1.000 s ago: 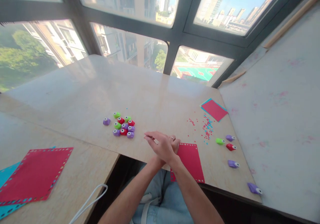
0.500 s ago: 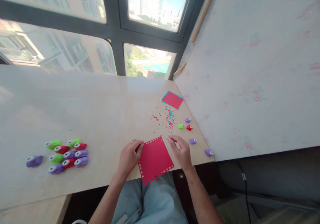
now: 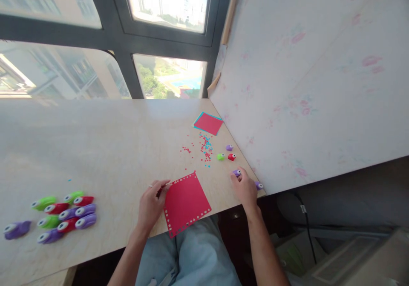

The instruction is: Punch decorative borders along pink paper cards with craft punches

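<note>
The left hand [image 3: 150, 205] pinched the near-left corner of a red square paper sheet with punched holes along its edges [image 3: 186, 202], which lay flat on the pale wooden bench [image 3: 111, 150], its near corner overhanging the bench edge. The right hand [image 3: 245, 188] rested well to the sheet's right, fingers curled onto a small purple plastic punch [image 3: 237, 173]; whether it truly gripped it I cannot tell. Another purple punch [image 3: 258, 186] sat just beside that hand. Farther off lay a green punch [image 3: 220, 156], a red punch [image 3: 231, 156], scattered red and blue paper dots [image 3: 206, 146], and a stacked red-on-blue sheet [image 3: 208, 123]. A cluster of coloured punches [image 3: 64, 215] lay far left.
</note>
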{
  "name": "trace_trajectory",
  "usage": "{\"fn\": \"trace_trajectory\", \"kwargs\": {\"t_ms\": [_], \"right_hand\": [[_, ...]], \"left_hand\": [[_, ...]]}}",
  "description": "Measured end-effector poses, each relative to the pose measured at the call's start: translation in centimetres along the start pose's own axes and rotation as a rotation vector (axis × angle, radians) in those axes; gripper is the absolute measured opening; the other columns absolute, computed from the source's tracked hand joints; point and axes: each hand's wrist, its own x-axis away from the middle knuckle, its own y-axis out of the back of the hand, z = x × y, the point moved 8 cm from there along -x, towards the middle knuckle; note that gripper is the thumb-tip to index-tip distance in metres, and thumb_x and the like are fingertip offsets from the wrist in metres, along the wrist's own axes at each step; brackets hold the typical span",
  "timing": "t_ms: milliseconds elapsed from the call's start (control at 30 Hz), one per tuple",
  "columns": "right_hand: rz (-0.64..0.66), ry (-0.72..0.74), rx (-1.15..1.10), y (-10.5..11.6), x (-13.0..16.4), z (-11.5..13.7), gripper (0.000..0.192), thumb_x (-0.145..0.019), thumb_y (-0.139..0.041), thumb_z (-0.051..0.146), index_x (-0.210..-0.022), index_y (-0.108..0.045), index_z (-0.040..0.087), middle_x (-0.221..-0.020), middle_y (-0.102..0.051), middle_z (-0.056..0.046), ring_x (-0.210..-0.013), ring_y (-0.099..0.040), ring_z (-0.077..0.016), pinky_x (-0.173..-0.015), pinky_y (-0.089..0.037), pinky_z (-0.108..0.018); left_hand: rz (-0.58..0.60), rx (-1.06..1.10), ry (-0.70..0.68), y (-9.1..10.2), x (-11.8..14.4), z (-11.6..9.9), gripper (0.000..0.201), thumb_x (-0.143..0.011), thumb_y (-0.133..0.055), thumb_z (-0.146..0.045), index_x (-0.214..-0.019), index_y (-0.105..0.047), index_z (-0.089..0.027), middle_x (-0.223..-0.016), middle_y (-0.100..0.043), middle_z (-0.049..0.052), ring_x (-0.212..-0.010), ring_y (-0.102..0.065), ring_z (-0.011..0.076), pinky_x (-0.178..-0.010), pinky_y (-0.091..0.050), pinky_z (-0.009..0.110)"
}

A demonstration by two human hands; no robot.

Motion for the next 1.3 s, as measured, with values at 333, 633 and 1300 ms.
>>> {"fn": "trace_trajectory", "kwargs": {"t_ms": [333,633,1300], "right_hand": [[-0.051,0.327,-0.038,-1.4,0.2,2.8,0.036,-0.091,-0.053,0.035,-0.12,-0.067,0.019,-0.101,-0.065,-0.009,-0.086,-0.064,-0.023,-0.075,-0.05,-0.033],[0.017,0.649,-0.373,-3.6,1.2,6.6,0.037,-0.085,-0.053,0.012,-0.118,-0.069,0.022,-0.114,-0.07,-0.01,-0.109,-0.062,-0.025,-0.1,-0.049,-0.044],[0.24,0.812,-0.581,-6.0,1.0,9.4,0.024,-0.084,-0.065,0.014,-0.103,-0.073,0.027,-0.102,-0.075,-0.004,-0.099,-0.067,-0.0217,-0.093,-0.052,-0.04]], "left_hand": [[0.0,0.01,-0.01,-0.1,0.0,0.0,0.029,-0.093,-0.049,-0.041,-0.094,-0.071,-0.021,-0.087,-0.072,0.005,-0.079,-0.066,0.0193,-0.071,-0.05,0.03],[-0.012,0.03,-0.024,-0.2,0.1,0.2,0.024,-0.093,-0.052,-0.036,-0.093,-0.071,-0.021,-0.089,-0.072,0.005,-0.082,-0.065,0.0191,-0.074,-0.049,0.031],[-0.031,0.059,-0.039,-0.2,0.2,0.3,0.021,-0.093,-0.052,-0.03,-0.094,-0.07,-0.021,-0.093,-0.073,0.006,-0.085,-0.066,0.019,-0.075,-0.05,0.031]]}}
